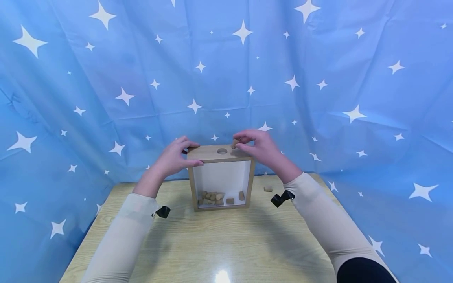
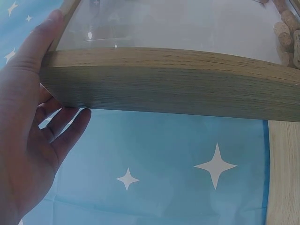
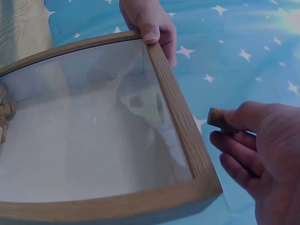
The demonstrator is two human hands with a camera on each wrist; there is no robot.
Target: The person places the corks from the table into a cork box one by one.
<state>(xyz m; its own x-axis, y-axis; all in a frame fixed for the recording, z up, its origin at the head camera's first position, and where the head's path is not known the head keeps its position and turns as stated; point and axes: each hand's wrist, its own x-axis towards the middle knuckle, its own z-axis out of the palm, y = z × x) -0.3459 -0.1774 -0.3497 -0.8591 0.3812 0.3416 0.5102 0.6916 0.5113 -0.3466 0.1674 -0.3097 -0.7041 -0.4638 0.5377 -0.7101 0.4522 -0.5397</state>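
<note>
A shallow wooden box (image 1: 209,154) with a clear front stands upright on the table, a round hole (image 1: 222,151) in its top edge. My left hand (image 1: 172,157) grips the top left corner, thumb (image 2: 35,44) on the front and fingers towards the back. Between thumb and fingers of my right hand (image 1: 261,147), a cork (image 1: 234,143) is pinched just above the box top, right of the hole. In the right wrist view that cork (image 3: 217,118) appears apart from the frame. Several corks (image 1: 211,197) lie inside at the bottom, most heaped on the left.
One loose cork (image 1: 267,188) lies on the wooden table (image 1: 198,243) to the right of the box. Behind it all hangs a blue curtain (image 1: 219,70) with white stars. Small black devices (image 1: 163,212) are strapped at both wrists.
</note>
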